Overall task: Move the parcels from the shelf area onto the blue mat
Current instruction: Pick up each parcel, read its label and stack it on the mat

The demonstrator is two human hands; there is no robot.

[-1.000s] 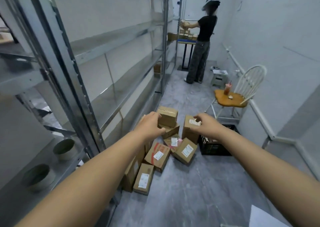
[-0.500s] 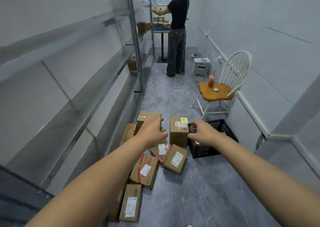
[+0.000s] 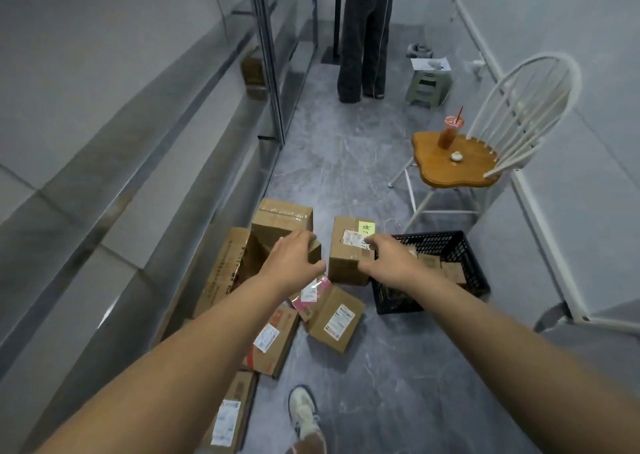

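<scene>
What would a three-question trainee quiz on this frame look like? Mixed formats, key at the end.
1. True or false: the black crate on the floor is empty.
2. What stands on the wooden chair seat? A) a drink cup with a red straw B) a shoe C) a roll of tape
3. Fill in: the sticky note on top of the parcel beside the crate is ___ in colour.

Key
1. False: it holds small boxes.
2. A
3. Yellow
</scene>
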